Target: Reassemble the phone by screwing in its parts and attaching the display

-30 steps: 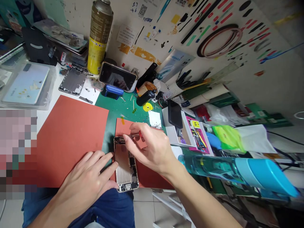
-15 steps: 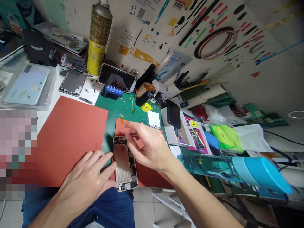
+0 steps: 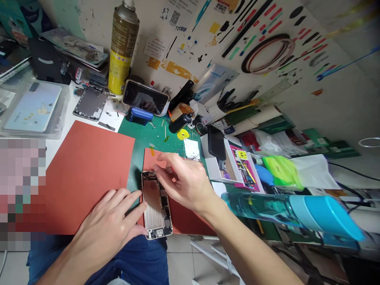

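Observation:
An opened phone (image 3: 153,202), its metal frame and inner parts exposed, lies at the front edge of the right red mat, its lower end reaching slightly past that edge. My left hand (image 3: 114,219) holds the phone along its left side, index fingertip over the rim and thumb at the lower left corner. My right hand (image 3: 184,178) is over the phone's upper right end, thumb and index finger curled close together. Whatever sits between those fingers is hidden or too small to make out.
A second red mat (image 3: 95,174) lies left. Behind stand a spray can (image 3: 123,49), a propped phone (image 3: 145,97) and a black bottle (image 3: 180,123). On the right are a white box (image 3: 221,172) with a black phone (image 3: 216,142) on it, and a blue water bottle (image 3: 267,209).
My right thumb has shifted slightly left and up over the phone's top end. My left hand and the opened phone stay in place.

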Demonstrator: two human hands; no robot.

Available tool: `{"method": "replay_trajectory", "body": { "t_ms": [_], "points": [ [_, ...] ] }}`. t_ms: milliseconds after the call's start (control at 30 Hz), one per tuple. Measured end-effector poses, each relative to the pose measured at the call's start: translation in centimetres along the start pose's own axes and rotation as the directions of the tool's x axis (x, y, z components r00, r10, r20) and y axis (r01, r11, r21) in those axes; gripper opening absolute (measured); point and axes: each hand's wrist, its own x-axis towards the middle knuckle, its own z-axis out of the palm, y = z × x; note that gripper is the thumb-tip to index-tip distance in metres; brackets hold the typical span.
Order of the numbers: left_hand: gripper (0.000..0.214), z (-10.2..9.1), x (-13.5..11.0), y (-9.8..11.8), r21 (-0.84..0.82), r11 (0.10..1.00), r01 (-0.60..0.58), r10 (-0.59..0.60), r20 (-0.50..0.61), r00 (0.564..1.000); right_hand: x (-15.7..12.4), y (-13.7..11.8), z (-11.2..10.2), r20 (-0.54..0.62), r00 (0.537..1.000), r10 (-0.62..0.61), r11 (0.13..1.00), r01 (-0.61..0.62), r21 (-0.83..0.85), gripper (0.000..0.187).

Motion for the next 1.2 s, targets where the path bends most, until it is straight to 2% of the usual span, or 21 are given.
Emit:
{"method": "replay_trajectory", "body": {
  "t_ms": [233, 400, 700, 867, 1100, 1200],
  "points": [
    [0.036, 0.06, -0.11, -0.04, -0.004, 1.000, 0.006, -0.006, 0.026, 1.000, 0.01, 0.11, 0.13, -0.014, 0.999, -0.029, 0.999, 0.030, 0.040, 0.015],
    [0.035, 0.09, -0.12, -0.05, 0.008, 1.000, 0.004, -0.004, 0.017, 1.000, -0.03, 0.05, 0.07, 0.006, 1.000, 0.027, 0.999, -0.027, 0.029, 0.008],
    [0.039, -0.13, 0.05, -0.06, 0.020, 1.000, -0.001, 0.001, 0.028, 1.000, 0.00, 0.10, 0.38, -0.013, 1.000, 0.015, 1.000, -0.015, 0.006, 0.014],
    [0.037, -0.18, 0.08, -0.06, 0.018, 1.000, -0.007, 0.007, 0.023, 1.000, -0.01, -0.03, 0.01, 0.040, 0.998, 0.055, 0.998, -0.056, 0.036, 0.010],
    [0.040, 0.17, -0.30, -0.20, 0.008, 1.000, -0.001, 0.001, 0.045, 0.999, 0.11, 0.25, 0.45, -0.016, 1.000, 0.011, 0.999, -0.010, 0.030, 0.016],
    [0.041, 0.21, -0.38, -0.24, 0.014, 1.000, 0.001, -0.002, 0.059, 0.998, 0.24, 0.16, 0.48, -0.016, 0.999, 0.032, 0.999, -0.032, 0.013, 0.015]
  ]
}}
